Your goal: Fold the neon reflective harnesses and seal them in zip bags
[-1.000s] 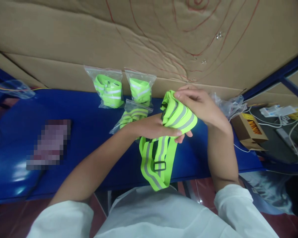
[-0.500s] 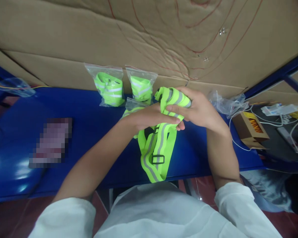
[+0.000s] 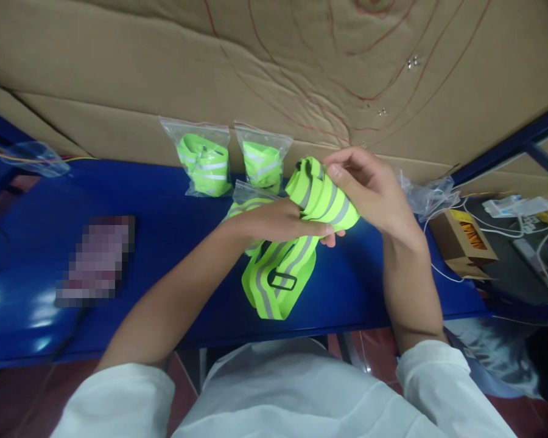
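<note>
Strap (image 3: 335,207) sits coiled in the left hand (image 3: 283,222), above the middle of the table (image 3: 347,292). Its loop (image 3: 256,292), pointing to seven o'clock, hangs slightly higher than before; winding appears to advance. The coil's long axis runs ten to four o'clock. Left fingers grip it. Right hand (image 3: 377,191) has drawn back, half curled, thumb at two o'clock; pinch cannot be confirmed.

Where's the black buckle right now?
In the head view, the black buckle is near the middle, on the held green strap, just below the left hand.
</note>
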`<state>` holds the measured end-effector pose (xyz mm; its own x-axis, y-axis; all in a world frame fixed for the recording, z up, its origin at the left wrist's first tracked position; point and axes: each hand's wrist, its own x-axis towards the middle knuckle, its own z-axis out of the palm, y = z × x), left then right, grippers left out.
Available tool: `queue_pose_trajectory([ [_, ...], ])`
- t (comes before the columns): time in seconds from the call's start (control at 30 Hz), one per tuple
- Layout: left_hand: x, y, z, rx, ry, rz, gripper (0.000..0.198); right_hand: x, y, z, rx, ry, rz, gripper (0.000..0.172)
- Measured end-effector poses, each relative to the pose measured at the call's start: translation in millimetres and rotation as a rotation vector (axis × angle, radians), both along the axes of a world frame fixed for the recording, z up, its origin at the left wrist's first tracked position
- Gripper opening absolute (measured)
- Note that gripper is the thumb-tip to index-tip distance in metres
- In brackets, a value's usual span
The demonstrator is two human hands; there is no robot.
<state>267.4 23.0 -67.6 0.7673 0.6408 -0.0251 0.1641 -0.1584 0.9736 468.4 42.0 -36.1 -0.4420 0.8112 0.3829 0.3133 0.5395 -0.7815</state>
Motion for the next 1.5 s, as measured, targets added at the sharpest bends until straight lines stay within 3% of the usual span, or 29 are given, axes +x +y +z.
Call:
queue_pose_trajectory([
  [0.17, -5, 0, 5.9, 0.051, 0.079, 0.017, 0.025, 5, -20, 13.3, 0.195, -0.409, 0.121, 0.072],
  [0.23, -6, -1, 9.3, 0.053, 0.07, -0.031, 0.02, 5, -21, 14.1, 0.221, -0.455, 0.129, 0.073],
  [0.33, -4, -2, 10.2, 0.026, -0.025, -0.082, 0.022, 8, -18, 15.2, 0.195, -0.39, 0.114, 0.059],
  [0.47, 5, -5, 3.8, -0.139, -0.091, 0.03, 0.024, 10, -16, 17.8, 0.069, -0.125, -0.045, 0.041],
  [0.57, 11, -8, 1.3, -0.224, -0.142, 0.042, 0.027, 7, -13, 16.4, -0.109, 0.096, -0.108, 0.042],
  [0.7, 10, -8, 3.0, -0.301, -0.17, 0.004, 0.03, 1, -6, 12.5, -0.323, 0.218, -0.054, 0.04],
  [0.9, -10, 4, 3.3, -0.295, -0.059, 0.099, 0.026, 5, -10, 13.6, -0.033, 0.125, -0.231, 0.031],
  [1.07, -8, 0, -0.8, -0.306, -0.078, 0.175, 0.035, 3, -8, 8.8, -0.243, 0.255, -0.089, 0.034],
  [1.2, 4, -9, -4.2, -0.531, -0.263, 0.033, 0.036, 1, 3, 2.2, -0.355, 0.33, -0.043, 0.033],
  [1.27, 7, -11, -5.5, -0.602, -0.327, -0.001, 0.037, 5, 7, 1.0, -0.35, 0.309, -0.051, 0.032],
  [1.5, 3, -4, -8.3, -0.51, -0.231, 0.239, 0.045, 21, 0, 7.7, -0.092, -0.069, -0.022, 0.04],
])
